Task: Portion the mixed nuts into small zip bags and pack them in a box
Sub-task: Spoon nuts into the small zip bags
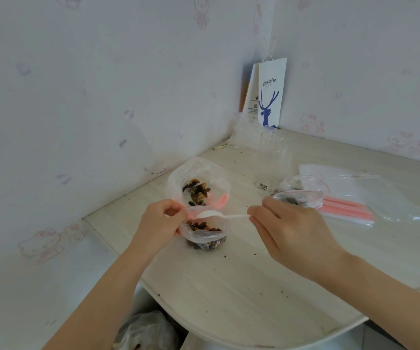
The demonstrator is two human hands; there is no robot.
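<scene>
Left hand (162, 221) first: fingers curled, pinching the rim of the small zip bag (205, 236) at its 9 o'clock edge and holding the mouth open. The bag sits on the table (229, 286), bottom already dark with nuts. The white spoon (219, 215) lies across that mouth, its long axis running 3 to 9 o'clock, bowl over the opening, handle pointing out to 3. The bowl looks pale, probably tipped out, though I can't be sure.

Just behind, at 12 o'clock from the small bag and nearly touching it, the big supply bag (198, 183) gapes open with mixed nuts in the middle. That's the relation to watch: the next scoop looks like a short swing of the bowl from the near bag up to 12 o'clock, and the spoon hand has to reach across to get there.

The right hand (292, 231) pinches the handle's tip between thumb and fingertips. Beyond its knuckles, near 1 o'clock, a filled zip bag (298, 195) rests beside the clear container (275, 160), likely the box. Further right, at 3 o'clock, lies a stack of empty zip bags (350, 198).
</scene>
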